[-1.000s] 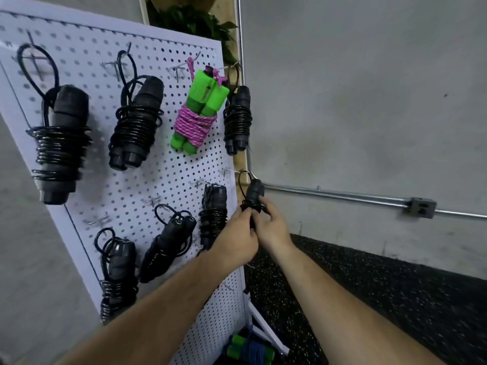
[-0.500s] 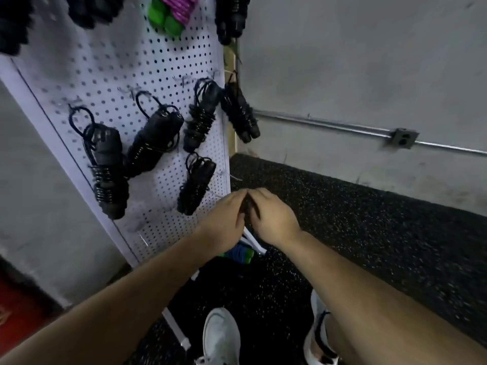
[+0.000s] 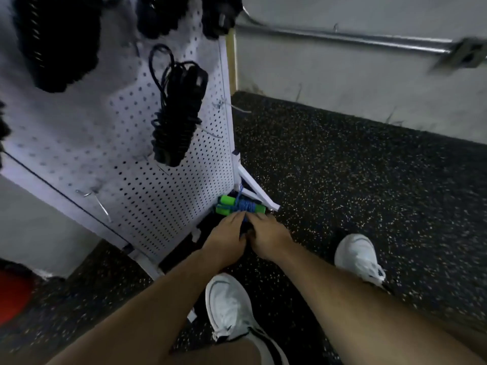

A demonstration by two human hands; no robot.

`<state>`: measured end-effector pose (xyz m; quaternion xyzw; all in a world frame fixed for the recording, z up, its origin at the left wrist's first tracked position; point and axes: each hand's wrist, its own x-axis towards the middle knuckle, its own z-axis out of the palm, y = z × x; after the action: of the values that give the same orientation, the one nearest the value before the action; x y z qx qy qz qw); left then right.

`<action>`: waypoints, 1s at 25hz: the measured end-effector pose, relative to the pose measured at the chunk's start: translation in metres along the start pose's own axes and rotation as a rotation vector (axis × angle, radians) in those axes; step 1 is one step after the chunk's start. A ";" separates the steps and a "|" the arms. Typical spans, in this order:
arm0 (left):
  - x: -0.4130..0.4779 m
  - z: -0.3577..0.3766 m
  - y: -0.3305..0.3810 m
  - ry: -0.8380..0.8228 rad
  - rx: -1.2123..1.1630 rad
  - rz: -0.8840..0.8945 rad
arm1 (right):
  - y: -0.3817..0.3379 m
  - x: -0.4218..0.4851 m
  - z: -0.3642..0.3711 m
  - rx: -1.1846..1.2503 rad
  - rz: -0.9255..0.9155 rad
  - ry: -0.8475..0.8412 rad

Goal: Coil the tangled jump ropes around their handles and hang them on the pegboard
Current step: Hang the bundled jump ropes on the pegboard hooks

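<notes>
1. Pegboard [image 3: 158,180], white and standing on the floor [image 3: 369,180], fills the left side. A blurred red shape [image 3: 10,293] lies on the floor at the far left edge.
2. Black rope bundles [image 3: 58,40] hang across the board's top, too blurred to count.
3. Bare metal hook [image 3: 101,206] sticks out near the board's lower left edge.
4. One black jump rope [image 3: 176,106], coiled round its handles, hangs by a loop near the board's right edge.
5. Green-handled jump rope [image 3: 238,205], wrapped in blue cord, lies on the floor at the board's bottom right corner, against the white support foot [image 3: 259,192].
6. Left hand [image 3: 226,235] reaches down, knuckles up and fingers close together, with the fingertips at the near side of the blue-wrapped bundle. Whether it grips the bundle cannot be told.
7. Right hand [image 3: 266,234] sits just beside the left, touching it, with fingers bent toward the same bundle. Its hold cannot be told either.
8. Two white shoes stand on the dark speckled floor. One shoe [image 3: 229,306] is below the hands and the other shoe [image 3: 358,256] is further right.
9. Metal conduit [image 3: 342,39] runs along the grey wall to a junction box [image 3: 466,52] at the upper right.
</notes>
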<state>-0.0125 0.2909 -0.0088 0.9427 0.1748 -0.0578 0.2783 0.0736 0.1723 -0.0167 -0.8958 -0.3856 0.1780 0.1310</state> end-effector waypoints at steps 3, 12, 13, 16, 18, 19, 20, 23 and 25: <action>0.035 0.015 -0.021 -0.027 -0.012 -0.084 | 0.009 0.052 0.023 -0.065 -0.018 0.009; 0.035 0.023 -0.051 0.003 -0.062 -0.227 | 0.016 0.099 0.038 -0.132 0.200 -0.087; 0.032 0.022 -0.049 0.019 -0.124 -0.236 | 0.012 0.087 0.037 -0.085 0.173 -0.064; 0.018 0.008 -0.031 0.134 -0.383 -0.308 | -0.009 0.038 0.030 0.035 0.127 0.083; 0.001 -0.007 -0.013 0.227 -0.511 -0.348 | -0.030 0.007 0.021 0.063 0.135 0.154; -0.011 -0.014 -0.006 0.280 -0.553 -0.347 | -0.042 -0.008 0.014 0.057 0.126 0.183; -0.025 -0.023 0.001 0.336 -0.589 -0.332 | -0.054 -0.022 0.006 0.053 0.101 0.208; -0.070 -0.052 0.010 0.443 -0.650 -0.298 | -0.086 -0.060 -0.019 0.133 -0.025 0.260; -0.097 -0.072 0.008 0.472 -0.657 -0.317 | -0.103 -0.079 -0.041 0.146 -0.119 0.313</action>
<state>-0.0996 0.2945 0.0754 0.7528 0.3854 0.1761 0.5037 -0.0263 0.1792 0.0755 -0.8763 -0.3987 0.0562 0.2645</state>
